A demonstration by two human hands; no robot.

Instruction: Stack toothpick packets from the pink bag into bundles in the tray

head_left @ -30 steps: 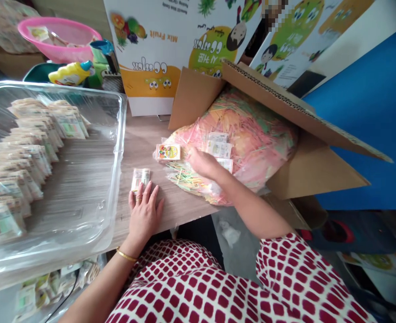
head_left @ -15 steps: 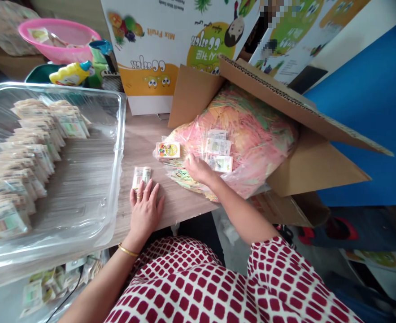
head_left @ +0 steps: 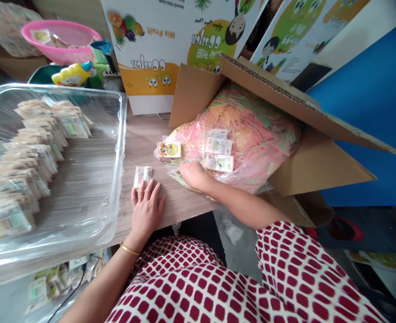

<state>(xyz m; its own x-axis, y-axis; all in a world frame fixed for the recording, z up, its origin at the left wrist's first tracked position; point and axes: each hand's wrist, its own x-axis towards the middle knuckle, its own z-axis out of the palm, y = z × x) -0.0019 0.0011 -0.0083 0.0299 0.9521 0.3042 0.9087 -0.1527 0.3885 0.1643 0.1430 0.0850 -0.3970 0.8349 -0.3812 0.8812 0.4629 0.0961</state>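
A: In the head view, where does everything lie around the bag of sticks (head_left: 248, 130)?

B: The small packet (head_left: 143, 174) is on the table (head_left: 139, 134), left of the bag and apart from it. The left hand (head_left: 146, 208) lies palm down there, fingers loosely spread, tips on the packet's near end; it touches without gripping.

A: And the right hand (head_left: 193, 174)?

B: At the bag's near left corner, fingers curled downward over the loose sticks (head_left: 178, 174). The hand hides its own fingertips, so I can't tell whether it has hold of any.

A: What could go wrong there?

B: Sticks could spill onto the table, I'd say, if the hand drags them out; that side of the bag looks slack. Thin sticks might snap under a hard pinch, too.

A: Anything on the bag itself?

B: The flat packets (head_left: 219, 162) rest on its front, and the printed packet (head_left: 169, 150) at its left edge. A tug on the plastic could slide them off, since the surface slopes.

A: And the left side?

B: The packet could skid towards the clear tray (head_left: 121, 134), further left of the bag, if those fingertips push.
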